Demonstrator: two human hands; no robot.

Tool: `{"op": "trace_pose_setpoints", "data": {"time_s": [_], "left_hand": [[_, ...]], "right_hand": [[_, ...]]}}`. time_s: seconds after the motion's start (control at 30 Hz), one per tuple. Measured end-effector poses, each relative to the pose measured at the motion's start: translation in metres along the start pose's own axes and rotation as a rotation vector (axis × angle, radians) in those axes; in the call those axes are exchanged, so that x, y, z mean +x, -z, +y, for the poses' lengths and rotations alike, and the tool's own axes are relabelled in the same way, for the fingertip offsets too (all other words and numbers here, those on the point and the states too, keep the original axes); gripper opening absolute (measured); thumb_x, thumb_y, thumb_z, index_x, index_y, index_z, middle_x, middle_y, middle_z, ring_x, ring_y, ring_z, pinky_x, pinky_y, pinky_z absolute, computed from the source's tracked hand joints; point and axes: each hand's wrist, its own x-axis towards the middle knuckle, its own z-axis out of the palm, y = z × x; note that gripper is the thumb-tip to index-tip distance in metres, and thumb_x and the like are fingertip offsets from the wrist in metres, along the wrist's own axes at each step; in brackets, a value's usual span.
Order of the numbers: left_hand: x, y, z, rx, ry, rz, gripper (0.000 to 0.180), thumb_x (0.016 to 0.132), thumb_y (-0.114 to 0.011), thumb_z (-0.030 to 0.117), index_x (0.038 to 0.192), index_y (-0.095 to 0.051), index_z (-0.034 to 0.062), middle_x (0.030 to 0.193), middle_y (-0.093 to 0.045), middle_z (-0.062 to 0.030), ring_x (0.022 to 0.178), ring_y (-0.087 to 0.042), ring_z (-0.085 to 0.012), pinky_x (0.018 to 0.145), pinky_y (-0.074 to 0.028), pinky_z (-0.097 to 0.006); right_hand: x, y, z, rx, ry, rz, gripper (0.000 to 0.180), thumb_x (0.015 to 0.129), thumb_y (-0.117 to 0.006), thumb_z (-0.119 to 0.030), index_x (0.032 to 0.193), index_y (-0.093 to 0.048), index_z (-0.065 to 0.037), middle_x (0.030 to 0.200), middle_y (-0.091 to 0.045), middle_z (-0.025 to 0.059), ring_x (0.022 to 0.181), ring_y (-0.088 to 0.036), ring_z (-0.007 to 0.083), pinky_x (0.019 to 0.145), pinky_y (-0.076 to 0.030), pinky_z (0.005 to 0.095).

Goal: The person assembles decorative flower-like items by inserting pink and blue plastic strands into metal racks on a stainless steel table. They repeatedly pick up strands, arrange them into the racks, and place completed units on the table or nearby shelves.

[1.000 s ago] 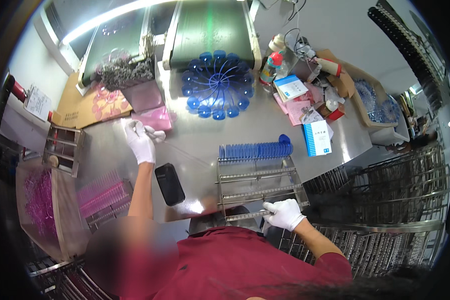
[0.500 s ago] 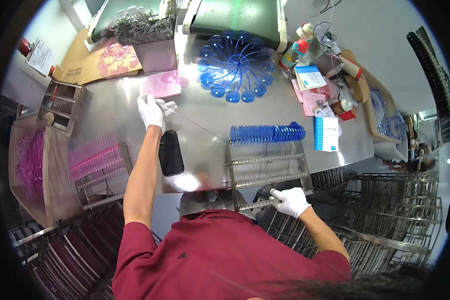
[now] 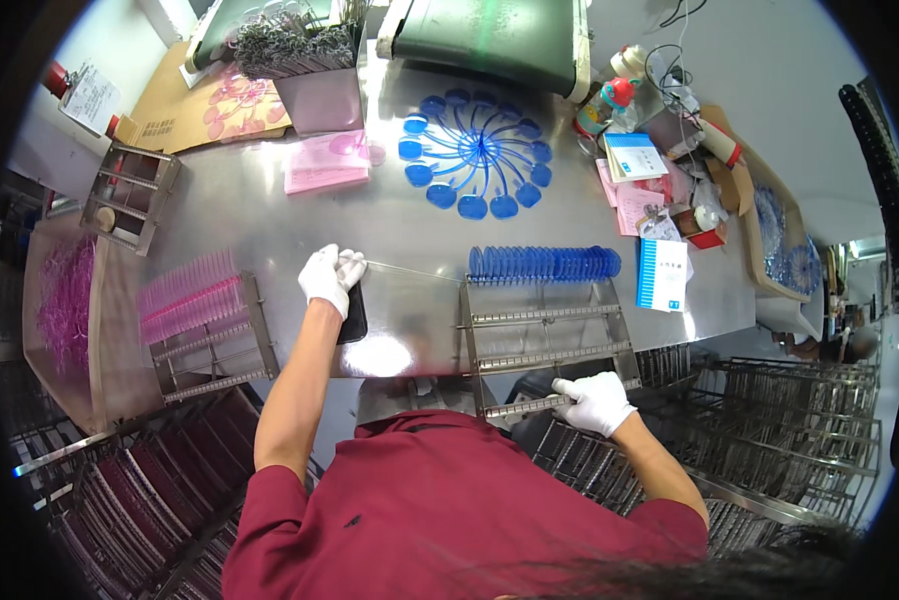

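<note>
Left hand (image 3: 332,277) pinches the thin wire (image 3: 410,271), right hand (image 3: 597,403) grips the rack (image 3: 550,357) nearside; best hold that wire straight, rack steady!

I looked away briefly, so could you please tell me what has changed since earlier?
The left hand has drawn back from near the pink pad, toward the body and rightward, partly covering the phone; the strand from it to the rack looks shorter. The right hand stays on the rack; the blue ring is unchanged.
</note>
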Motion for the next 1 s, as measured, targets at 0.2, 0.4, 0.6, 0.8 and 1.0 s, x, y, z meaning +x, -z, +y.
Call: {"op": "trace_pose_setpoints", "data": {"time_s": [0.2, 0.4, 0.6, 0.8, 1.0], "left_hand": [[-0.012, 0.003, -0.007, 0.034, 0.011, 0.03, 0.013, 0.104, -0.056, 0.002, 0.115, -0.058, -0.0049, 0.105, -0.068, -0.0213, 0.093, -0.074, -0.0391, 0.084, -0.068, -0.054], [-0.034, -0.015, -0.055, -0.028, 0.239, -0.13, 0.02, 0.102, -0.054, -0.001, 0.12, -0.058, -0.0082, 0.115, -0.068, -0.0252, 0.107, -0.072, -0.0421, 0.096, -0.065, -0.057], [-0.071, -0.039, -0.086, 0.029, 0.165, -0.121, 0.024, 0.108, -0.053, 0.01, 0.126, -0.058, -0.0056, 0.119, -0.069, -0.0239, 0.111, -0.072, -0.0398, 0.098, -0.065, -0.053], [-0.025, 0.021, -0.009, -0.059, -0.053, 0.054, 0.025, 0.105, -0.06, 0.015, 0.122, -0.059, -0.0035, 0.109, -0.069, -0.0222, 0.099, -0.073, -0.0403, 0.091, -0.066, -0.056], [-0.019, 0.045, -0.007, -0.068, -0.039, 0.079, 0.024, 0.104, -0.057, 0.012, 0.122, -0.059, -0.0034, 0.108, -0.069, -0.0222, 0.099, -0.073, -0.041, 0.092, -0.064, -0.057]], "right_hand": [[0.003, 0.008, 0.004, -0.017, -0.008, -0.029, 0.028, 0.09, -0.071, -0.042, 0.109, -0.077, -0.023, 0.07, -0.074, 0.008, 0.065, -0.074, 0.0324, 0.062, -0.056, 0.0473], [0.013, 0.031, -0.007, -0.03, 0.036, -0.135, 0.027, 0.092, -0.069, -0.042, 0.108, -0.076, -0.022, 0.071, -0.074, 0.0094, 0.066, -0.074, 0.0331, 0.061, -0.056, 0.0471], [0.021, 0.044, -0.01, -0.029, 0.049, -0.129, 0.025, 0.091, -0.068, -0.042, 0.104, -0.075, -0.022, 0.071, -0.074, 0.0103, 0.066, -0.074, 0.0342, 0.06, -0.055, 0.0473], [0.021, 0.04, -0.001, -0.031, 0.036, -0.114, 0.024, 0.091, -0.068, -0.042, 0.103, -0.075, -0.023, 0.07, -0.073, 0.0108, 0.065, -0.073, 0.0341, 0.059, -0.055, 0.0478], [0.021, 0.034, 0.003, -0.045, 0.059, -0.017, 0.017, 0.087, -0.073, -0.036, 0.099, -0.076, -0.025, 0.062, -0.067, 0.0062, 0.058, -0.069, 0.0307, 0.054, -0.051, 0.0454]]}}
